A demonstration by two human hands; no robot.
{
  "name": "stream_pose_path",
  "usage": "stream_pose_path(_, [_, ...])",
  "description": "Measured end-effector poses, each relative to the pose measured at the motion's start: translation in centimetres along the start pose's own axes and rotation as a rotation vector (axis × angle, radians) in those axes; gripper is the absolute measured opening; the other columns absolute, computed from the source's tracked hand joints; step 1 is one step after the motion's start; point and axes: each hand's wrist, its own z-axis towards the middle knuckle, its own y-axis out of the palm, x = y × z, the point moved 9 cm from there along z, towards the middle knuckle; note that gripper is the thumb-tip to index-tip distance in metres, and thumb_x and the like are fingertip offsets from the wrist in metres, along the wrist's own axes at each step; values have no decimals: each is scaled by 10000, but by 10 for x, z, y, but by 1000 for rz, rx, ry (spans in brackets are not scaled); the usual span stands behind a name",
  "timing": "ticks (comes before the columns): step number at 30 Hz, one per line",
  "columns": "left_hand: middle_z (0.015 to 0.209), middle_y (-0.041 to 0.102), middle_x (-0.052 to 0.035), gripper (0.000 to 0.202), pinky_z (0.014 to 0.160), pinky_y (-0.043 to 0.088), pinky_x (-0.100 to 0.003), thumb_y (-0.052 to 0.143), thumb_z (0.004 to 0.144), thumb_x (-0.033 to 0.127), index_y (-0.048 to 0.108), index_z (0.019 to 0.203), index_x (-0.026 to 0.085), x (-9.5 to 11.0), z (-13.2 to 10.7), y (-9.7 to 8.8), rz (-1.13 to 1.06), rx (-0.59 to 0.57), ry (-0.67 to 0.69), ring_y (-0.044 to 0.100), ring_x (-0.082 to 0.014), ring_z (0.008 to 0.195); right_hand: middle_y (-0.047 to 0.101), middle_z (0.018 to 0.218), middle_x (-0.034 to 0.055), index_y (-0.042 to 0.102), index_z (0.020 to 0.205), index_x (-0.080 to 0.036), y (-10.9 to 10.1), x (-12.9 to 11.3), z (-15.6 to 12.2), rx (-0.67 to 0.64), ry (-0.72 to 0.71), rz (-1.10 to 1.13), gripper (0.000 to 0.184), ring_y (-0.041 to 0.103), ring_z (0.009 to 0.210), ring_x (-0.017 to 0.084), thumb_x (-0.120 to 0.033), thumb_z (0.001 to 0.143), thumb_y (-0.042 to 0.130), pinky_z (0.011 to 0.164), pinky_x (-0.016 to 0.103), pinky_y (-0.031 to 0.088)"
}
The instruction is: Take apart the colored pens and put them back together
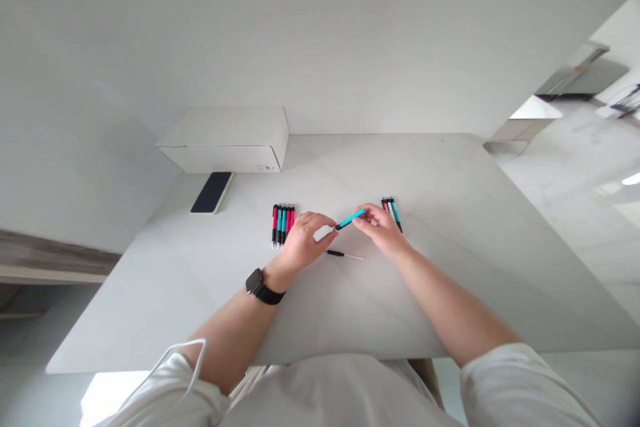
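Note:
Between my two hands is a turquoise pen with a dark tip end, tilted up toward the right. My left hand pinches its tip end between thumb and fingertips. My right hand grips the turquoise end. Below the pen, a thin piece with a black section and a pale rod lies on the table; its left end is near my left hand. Several pink and turquoise pens lie side by side left of my left hand, partly hidden by it. Another group of pens lies behind my right hand.
The white table stands against a wall. A white box sits at its back left, with a phone lying in front of it. A white cable hangs by my left sleeve.

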Motion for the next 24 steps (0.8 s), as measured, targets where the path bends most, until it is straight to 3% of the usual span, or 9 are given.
stream_pose_path(6, [1230,722,-76,407,1036,514,-471,798,876,391,674,1250,286,5,-1,5,6,-62,21,667,-279,1160,698,908,27,678,1016,-242,-3,9,2,24,49,69,358,656,818,198,-555,854,744,688,310,537])
stream_pose_path(14, [1023,768,-53,118,930,534,-433,671,971,293,719,1074,262,3,0,10,-5,-85,27,709,-238,972,704,979,36,735,1013,-261,15,-18,-7,-78,-89,-137,255,671,840,192,-486,893,734,725,312,552])
stream_pose_path(21, [957,748,-41,98,851,532,-375,660,975,288,703,1048,238,-9,1,1,16,24,-65,688,-212,901,718,1031,49,695,1162,-253,-20,-16,-1,104,-175,-601,250,627,719,162,-233,915,663,786,348,547])
stream_pose_path(24, [948,742,-37,87,851,530,-369,655,973,270,697,1043,239,-10,1,0,22,44,-69,686,-208,892,724,1023,47,706,1150,-250,-23,3,2,57,-116,-759,287,651,748,173,-170,874,703,796,341,539])
